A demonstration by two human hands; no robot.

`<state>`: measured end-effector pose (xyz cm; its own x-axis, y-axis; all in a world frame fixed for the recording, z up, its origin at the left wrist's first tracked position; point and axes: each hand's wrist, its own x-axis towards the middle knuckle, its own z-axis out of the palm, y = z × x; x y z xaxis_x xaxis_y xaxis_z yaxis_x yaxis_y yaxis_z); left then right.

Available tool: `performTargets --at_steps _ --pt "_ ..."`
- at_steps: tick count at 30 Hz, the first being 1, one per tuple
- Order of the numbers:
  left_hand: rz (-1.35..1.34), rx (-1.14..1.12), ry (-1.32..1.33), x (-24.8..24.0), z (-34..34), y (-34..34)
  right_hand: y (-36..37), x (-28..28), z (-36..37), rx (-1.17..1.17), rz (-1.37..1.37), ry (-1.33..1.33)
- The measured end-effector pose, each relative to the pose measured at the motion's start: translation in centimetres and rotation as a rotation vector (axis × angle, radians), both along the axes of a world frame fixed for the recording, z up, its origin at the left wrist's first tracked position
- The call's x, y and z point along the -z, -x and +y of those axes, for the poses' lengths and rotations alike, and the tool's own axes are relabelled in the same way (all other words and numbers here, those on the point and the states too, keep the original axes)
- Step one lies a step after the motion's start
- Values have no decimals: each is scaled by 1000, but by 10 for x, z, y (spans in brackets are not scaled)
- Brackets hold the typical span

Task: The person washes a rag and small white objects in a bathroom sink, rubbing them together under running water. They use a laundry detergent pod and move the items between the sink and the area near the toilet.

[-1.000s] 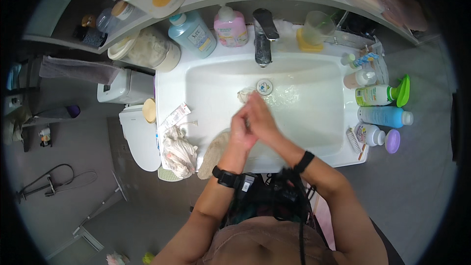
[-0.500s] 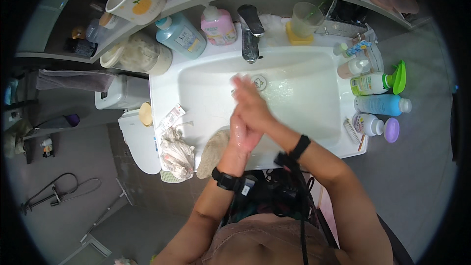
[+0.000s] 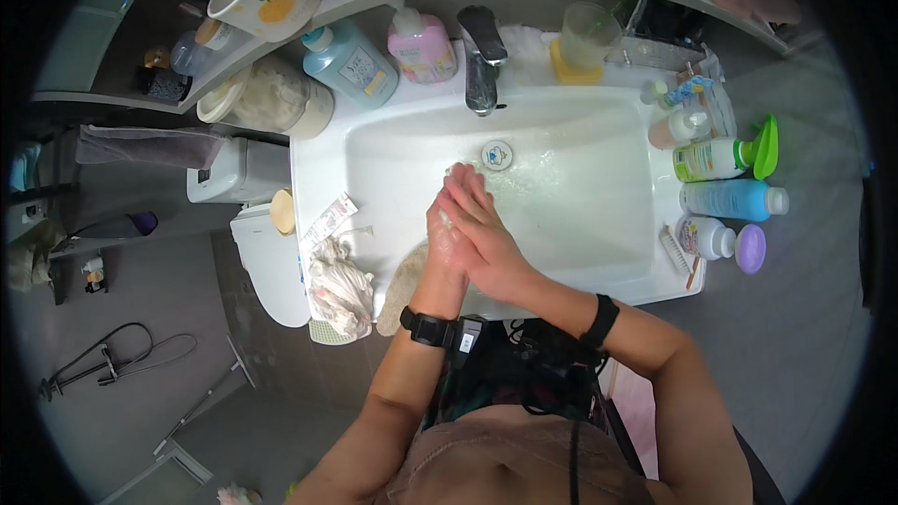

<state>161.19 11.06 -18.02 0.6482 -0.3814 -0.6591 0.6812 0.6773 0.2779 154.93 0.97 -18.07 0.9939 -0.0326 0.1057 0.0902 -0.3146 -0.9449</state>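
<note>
- Note right hand (image 3: 488, 245) pressed to left hand (image 3: 447, 251) over sink basin (image 3: 580, 215), near-left of drain plug (image 3: 497, 155).
- Note right fingers (image 3: 473, 208) slightly spread; cannot tell left fingers, mostly hidden.
- Advise rubbing between fingers.

White rectangular sink (image 3: 580, 201), wet inside, beneath wet hands (image 3: 482, 238) pressed together, white flecks on skin

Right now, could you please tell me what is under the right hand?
Under the right hand, part of the left hand shows, wet-looking with whitish streaks, and the white basin lies below. Anything between the hands is covered and cannot be seen.
</note>
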Motion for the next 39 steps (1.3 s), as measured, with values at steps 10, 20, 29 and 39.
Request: performTargets --at_steps 10,20,29,39 --pt "-222 -130 36 47 25 17 0 -44 4 -143 -57 161" --pt "-321 -61 108 11 1 43 -24 25 -15 -40 24 189" --pt "-53 -17 -44 -19 -13 26 -12 -7 -24 -123 68 108" --pt "-177 20 164 9 -14 30 -24 -14 -30 -39 -92 328"
